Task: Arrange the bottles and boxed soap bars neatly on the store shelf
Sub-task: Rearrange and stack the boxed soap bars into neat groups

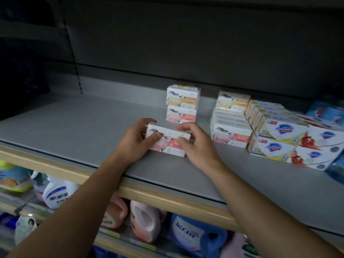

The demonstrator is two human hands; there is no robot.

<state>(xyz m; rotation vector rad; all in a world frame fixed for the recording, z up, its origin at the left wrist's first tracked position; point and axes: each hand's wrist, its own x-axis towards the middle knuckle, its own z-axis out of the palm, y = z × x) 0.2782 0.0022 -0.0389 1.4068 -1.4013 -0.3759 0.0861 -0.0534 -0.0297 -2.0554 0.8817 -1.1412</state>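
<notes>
**Soap box squared up between two hands on the grey shelf**

While both hands clasp it from either end, the white cardboard soap box with a pink goat print (pixel 168 141) stands on its long edge on the grey metal store shelf (pixel 74 131), near the front and a little left of the other stock. The left hand (pixel 136 139) wraps the box's left end, thumb across the front face and fingers over the top; the right hand (pixel 195 144) pinches the right end the same way. Holding it at both ends probably lets the person slide and turn it without tipping it, so its face lines up with the rows behind.

Just behind it stands a two-high stack of matching goat-print boxes, yellow over pink (pixel 182 104), set back toward the rear wall. To the right, apart from that stack, is a second pile of goat-print boxes (pixel 230 125), and touching that pile on its right are the white-and-yellow shield-logo soap boxes (pixel 279 138), packed in rows two high.

Open shelf lies to the left and in front of the held box, so it can travel freely that way. The gap between the two goat-print piles looks roughly box-wide, a likely slot, though entry needs care not to nudge either neighbour. The wooden-coloured front lip (pixel 149 190) marks the drop edge; below it, pink, white and blue detergent bottles (pixel 145 220) fill the lower shelf.
</notes>
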